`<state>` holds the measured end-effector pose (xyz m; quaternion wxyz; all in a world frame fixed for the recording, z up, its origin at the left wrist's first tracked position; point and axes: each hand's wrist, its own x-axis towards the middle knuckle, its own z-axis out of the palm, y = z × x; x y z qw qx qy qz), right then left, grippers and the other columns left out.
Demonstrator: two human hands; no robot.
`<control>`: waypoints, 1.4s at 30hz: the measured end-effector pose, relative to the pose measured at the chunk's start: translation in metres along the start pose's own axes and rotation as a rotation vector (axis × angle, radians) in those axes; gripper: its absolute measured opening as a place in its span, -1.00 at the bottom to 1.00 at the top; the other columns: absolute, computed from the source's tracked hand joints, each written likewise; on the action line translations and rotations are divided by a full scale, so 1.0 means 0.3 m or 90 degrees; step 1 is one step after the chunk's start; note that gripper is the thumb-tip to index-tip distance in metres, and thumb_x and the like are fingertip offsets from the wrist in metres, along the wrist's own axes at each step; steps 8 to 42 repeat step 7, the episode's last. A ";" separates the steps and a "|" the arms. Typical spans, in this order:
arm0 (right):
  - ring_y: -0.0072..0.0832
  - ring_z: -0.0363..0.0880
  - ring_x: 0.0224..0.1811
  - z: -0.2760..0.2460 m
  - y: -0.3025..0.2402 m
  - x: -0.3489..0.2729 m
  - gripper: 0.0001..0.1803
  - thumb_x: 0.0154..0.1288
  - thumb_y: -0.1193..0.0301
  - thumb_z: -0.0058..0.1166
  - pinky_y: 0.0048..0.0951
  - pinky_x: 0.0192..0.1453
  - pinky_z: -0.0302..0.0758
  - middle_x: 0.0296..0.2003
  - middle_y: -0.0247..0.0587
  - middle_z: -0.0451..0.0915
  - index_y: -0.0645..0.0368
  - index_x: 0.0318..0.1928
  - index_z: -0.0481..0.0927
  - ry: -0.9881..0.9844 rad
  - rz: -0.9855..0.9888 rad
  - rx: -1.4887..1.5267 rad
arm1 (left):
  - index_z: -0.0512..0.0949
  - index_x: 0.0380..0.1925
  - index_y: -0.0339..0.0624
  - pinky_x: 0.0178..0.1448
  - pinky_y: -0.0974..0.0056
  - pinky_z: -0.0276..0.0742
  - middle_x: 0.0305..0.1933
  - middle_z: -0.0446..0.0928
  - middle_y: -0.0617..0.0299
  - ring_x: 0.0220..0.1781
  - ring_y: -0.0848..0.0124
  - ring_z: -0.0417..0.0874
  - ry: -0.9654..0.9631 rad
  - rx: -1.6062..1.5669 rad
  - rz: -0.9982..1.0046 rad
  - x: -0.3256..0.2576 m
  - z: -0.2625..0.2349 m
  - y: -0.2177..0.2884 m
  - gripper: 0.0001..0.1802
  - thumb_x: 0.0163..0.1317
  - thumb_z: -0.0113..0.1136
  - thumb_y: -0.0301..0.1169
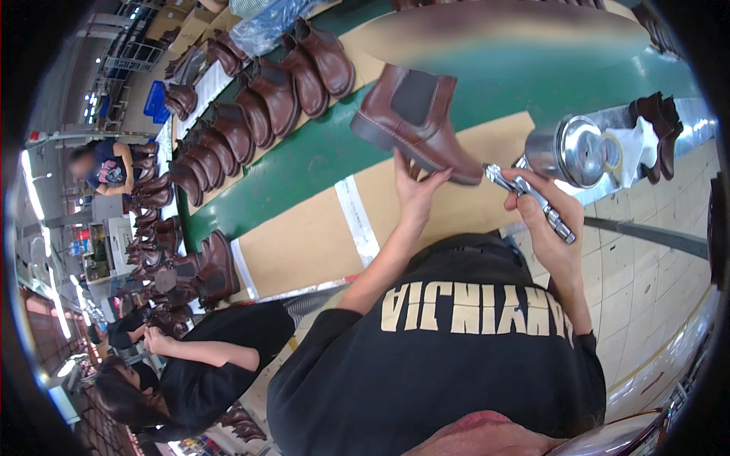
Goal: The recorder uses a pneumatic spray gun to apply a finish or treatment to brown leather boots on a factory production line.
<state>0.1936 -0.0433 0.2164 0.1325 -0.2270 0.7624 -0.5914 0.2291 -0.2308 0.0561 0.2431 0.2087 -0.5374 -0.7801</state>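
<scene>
My left hand [415, 191] holds a brown leather ankle boot [435, 137] from below, its fingers against the sole. The boot has a dark elastic side panel, and its toe points down to the right. In my right hand [559, 220] is a silver spray gun [525, 186] with a round metal cup [564, 150]. The gun's nozzle is close to the boot's toe, with a small gap between them. My right fingers are wrapped around the gun; its trigger is partly hidden by them.
A green table [304, 163] bears brown cardboard sheets [296, 243] and rows of brown boots [270, 95]. Another pair of boots [658, 137] stands at the far right beside a tape roll [610, 150]. Two co-workers [220, 365] are at the left. A metal bar [646, 234] crosses above the tiled floor.
</scene>
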 end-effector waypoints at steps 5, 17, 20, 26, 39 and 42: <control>-0.65 0.52 -0.37 -0.043 0.101 0.043 -0.73 0.27 0.47 0.02 -0.64 -0.20 0.41 -0.47 -0.26 0.58 0.28 -0.05 0.59 0.047 0.089 0.053 | -0.10 0.35 -0.24 0.29 0.16 0.29 0.22 0.30 0.04 0.28 0.17 0.30 0.038 -0.214 -0.166 0.095 -0.183 -0.126 -0.06 0.00 0.21 -0.48; -0.63 0.53 -0.36 -0.053 0.150 0.073 -0.74 0.29 0.46 0.01 -0.64 -0.14 0.42 -0.47 -0.24 0.59 0.26 -0.05 0.60 0.050 0.103 0.085 | -0.14 0.38 -0.08 0.47 0.12 0.00 0.35 0.20 0.11 0.37 0.07 0.20 -0.027 -0.373 -0.172 0.136 -0.198 -0.127 0.03 -0.04 0.25 -0.27; -0.63 0.53 -0.36 -0.053 0.150 0.073 -0.74 0.29 0.46 0.01 -0.64 -0.14 0.42 -0.47 -0.24 0.59 0.26 -0.05 0.60 0.050 0.103 0.085 | -0.14 0.38 -0.08 0.47 0.12 0.00 0.35 0.20 0.11 0.37 0.07 0.20 -0.027 -0.373 -0.172 0.136 -0.198 -0.127 0.03 -0.04 0.25 -0.27; -0.63 0.53 -0.36 -0.053 0.150 0.073 -0.74 0.29 0.46 0.01 -0.64 -0.14 0.42 -0.47 -0.24 0.59 0.26 -0.05 0.60 0.050 0.103 0.085 | -0.14 0.38 -0.08 0.47 0.12 0.00 0.35 0.20 0.11 0.37 0.07 0.20 -0.027 -0.373 -0.172 0.136 -0.198 -0.127 0.03 -0.04 0.25 -0.27; -0.63 0.53 -0.36 -0.053 0.150 0.073 -0.74 0.29 0.46 0.01 -0.64 -0.14 0.42 -0.47 -0.24 0.59 0.26 -0.05 0.60 0.050 0.103 0.085 | -0.14 0.38 -0.08 0.47 0.12 0.00 0.35 0.20 0.11 0.37 0.07 0.20 -0.027 -0.373 -0.172 0.136 -0.198 -0.127 0.03 -0.04 0.25 -0.27; -0.63 0.53 -0.36 -0.053 0.150 0.073 -0.74 0.29 0.46 0.01 -0.64 -0.14 0.42 -0.47 -0.24 0.59 0.26 -0.05 0.60 0.050 0.103 0.085 | -0.14 0.38 -0.08 0.47 0.12 0.00 0.35 0.20 0.11 0.37 0.07 0.20 -0.027 -0.373 -0.172 0.136 -0.198 -0.127 0.03 -0.04 0.25 -0.27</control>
